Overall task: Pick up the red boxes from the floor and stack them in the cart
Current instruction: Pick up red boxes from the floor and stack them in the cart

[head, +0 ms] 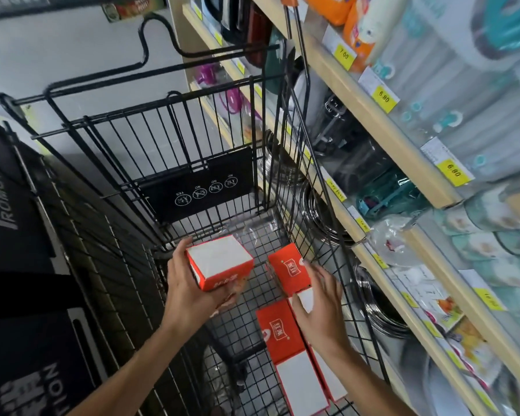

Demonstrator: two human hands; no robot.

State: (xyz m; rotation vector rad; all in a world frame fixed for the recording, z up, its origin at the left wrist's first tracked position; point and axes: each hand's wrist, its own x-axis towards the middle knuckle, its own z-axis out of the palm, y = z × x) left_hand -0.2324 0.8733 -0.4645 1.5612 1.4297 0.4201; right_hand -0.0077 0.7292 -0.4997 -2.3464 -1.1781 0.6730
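Flat red boxes (285, 334) lie nearest in the cart (252, 298); left hand (189, 283) grips a box (219, 262); right hand (318, 307), fingers loosely spread, steadies a tilted box (288, 273) that may topple.

shelves (382, 121) right | yellow price tags (383, 97) | black banner (9, 205) left

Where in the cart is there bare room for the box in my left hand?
Bare wire floor lies under the held box in the left hand, left of the flat boxes. The right side is crowded: boxes and the right hand on another box.
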